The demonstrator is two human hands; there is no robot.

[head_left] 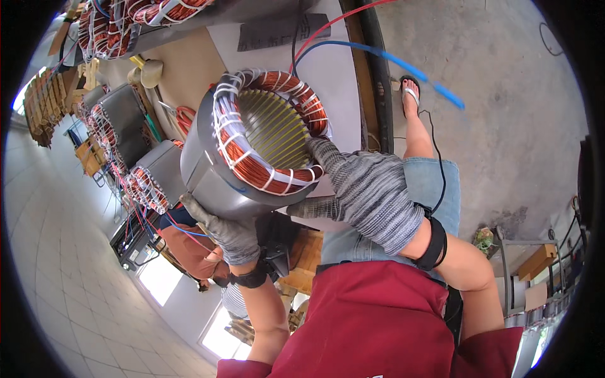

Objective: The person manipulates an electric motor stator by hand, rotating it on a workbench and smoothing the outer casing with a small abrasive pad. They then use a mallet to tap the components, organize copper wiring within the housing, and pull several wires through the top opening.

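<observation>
Step, by judgement: steadying stator [211, 173] by hand; next move likely required support on shell, clear of windings [239, 154]. Left hand [230, 236] at lower-left shell, one finger extended, others hidden; grip indeterminable. Stator sat tilted between hands. Right hand [372, 189] spanned coil rim, finger and thumb apart; clamping indeterminable.
</observation>
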